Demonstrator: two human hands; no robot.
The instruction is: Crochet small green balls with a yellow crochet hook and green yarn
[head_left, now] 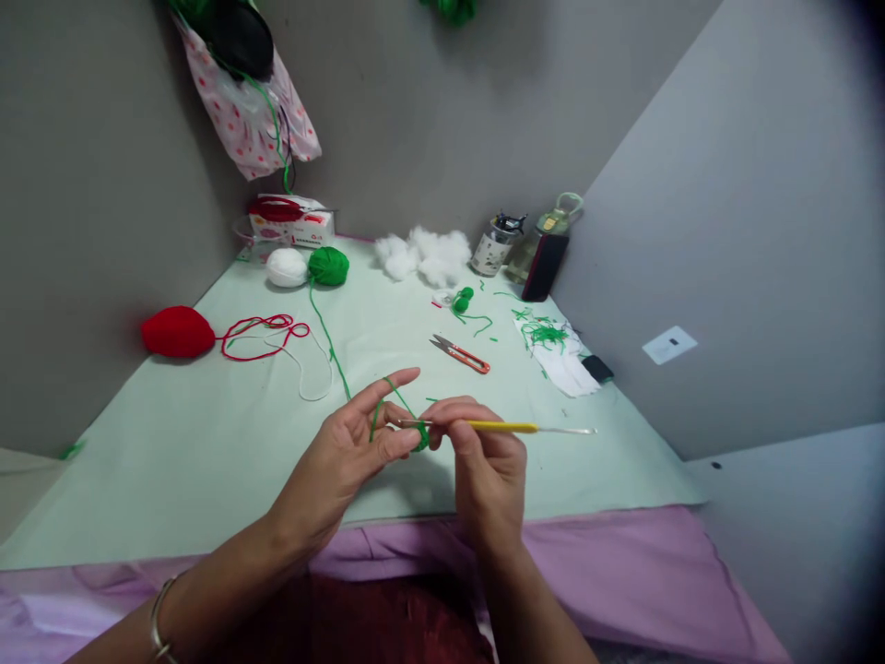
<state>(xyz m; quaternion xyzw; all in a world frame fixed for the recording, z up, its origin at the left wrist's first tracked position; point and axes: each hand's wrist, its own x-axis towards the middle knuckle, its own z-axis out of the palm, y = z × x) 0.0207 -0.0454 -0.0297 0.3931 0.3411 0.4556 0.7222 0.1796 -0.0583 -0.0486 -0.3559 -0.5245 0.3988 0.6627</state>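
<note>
My left hand point(359, 433) pinches a small green crochet piece point(421, 437) between thumb and fingers, its index finger stretched out with green yarn looped over it. In my right hand point(488, 452) is a crochet hook point(502, 427) with a yellow handle, held level. The hook's tip lies at the green piece, against the left fingertips; whether it passes through a stitch is too small to tell. From the left hand the yarn runs back across the table to a green yarn ball point(328, 266). Orange-handled thread snips point(461, 354) lie just beyond my right hand.
At the left sit a red yarn ball point(178, 332) and a white yarn ball point(286, 267). White stuffing point(423, 255), a tin point(493, 247), a bottle point(557, 217) and an upright phone point(546, 267) line the back. Green scraps point(546, 334) lie on white paper point(571, 372) at right.
</note>
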